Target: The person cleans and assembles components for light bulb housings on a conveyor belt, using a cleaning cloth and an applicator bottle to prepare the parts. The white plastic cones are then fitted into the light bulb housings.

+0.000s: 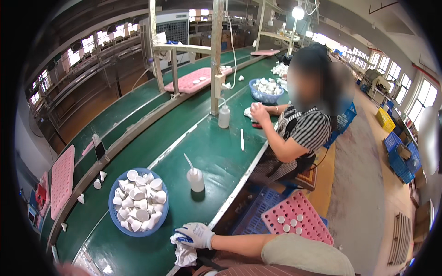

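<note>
My right hand [195,234], in a white glove with blue patches, is closed on a crumpled white cloth [186,255] at the near edge of the green worktop. At the lower left rim, a blurred shape [71,269] seems to be my left hand; its fingers cannot be made out. Left of my right hand stands a round blue basket [112,205] heaped with white cup-shaped pieces [139,195]. A white squeeze bottle [195,180] with a slanted spout stands beyond my gloved hand.
To the right sits a co-worker [299,133], hands together over a small white piece, beside another blue basket [265,97]. A pink holed tray [299,216] holding several white discs lies over blue crates near my elbow. A post [216,60] rises from the worktop.
</note>
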The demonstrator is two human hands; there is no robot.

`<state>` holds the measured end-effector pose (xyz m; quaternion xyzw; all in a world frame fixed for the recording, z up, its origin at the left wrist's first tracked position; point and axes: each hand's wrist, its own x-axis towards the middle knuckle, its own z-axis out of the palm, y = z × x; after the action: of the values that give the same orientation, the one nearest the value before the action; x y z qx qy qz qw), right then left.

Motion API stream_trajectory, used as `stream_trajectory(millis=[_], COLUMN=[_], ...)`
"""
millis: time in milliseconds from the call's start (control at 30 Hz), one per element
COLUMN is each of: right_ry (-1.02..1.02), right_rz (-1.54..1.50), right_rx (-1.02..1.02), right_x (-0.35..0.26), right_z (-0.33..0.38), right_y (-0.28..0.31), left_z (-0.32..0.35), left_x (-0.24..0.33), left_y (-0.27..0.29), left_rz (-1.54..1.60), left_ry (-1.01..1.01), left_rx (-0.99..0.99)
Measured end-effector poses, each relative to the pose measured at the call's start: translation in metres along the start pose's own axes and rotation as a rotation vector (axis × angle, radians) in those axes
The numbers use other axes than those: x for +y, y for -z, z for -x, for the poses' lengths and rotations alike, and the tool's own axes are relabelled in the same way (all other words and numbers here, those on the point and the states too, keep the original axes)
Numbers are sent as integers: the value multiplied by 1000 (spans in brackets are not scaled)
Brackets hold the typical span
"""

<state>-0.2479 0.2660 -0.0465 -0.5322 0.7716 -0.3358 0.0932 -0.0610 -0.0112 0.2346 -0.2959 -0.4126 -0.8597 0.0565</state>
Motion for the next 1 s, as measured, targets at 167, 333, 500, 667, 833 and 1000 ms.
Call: stream_trajectory(millis=[167, 333, 500, 667, 833, 1000], right_ry=[-17, -25, -123, -98, -34, -37], right_rz=[-17, -31, -289, -420, -202, -160], right_rx=[-69, 26, 103, 12, 21, -17], right_x=[-3, -4, 22, 21, 9, -9], right_z=[-3, -3, -4, -8, -11, -16], right_y=[1, 1, -8, -26, -22, -8], left_z=[11, 65, 91, 123, 142, 148], left_x=[-91, -181, -221, -225, -218, -219], left_y=[-39, -10, -7, -22, -32, -29], left_rz=[-1743, -1435, -1507, -1253, -1314, -1363], left_ry=[185, 332, 92, -185, -157, -46], left_rx=[609, 964, 964, 1078, 1112, 1162])
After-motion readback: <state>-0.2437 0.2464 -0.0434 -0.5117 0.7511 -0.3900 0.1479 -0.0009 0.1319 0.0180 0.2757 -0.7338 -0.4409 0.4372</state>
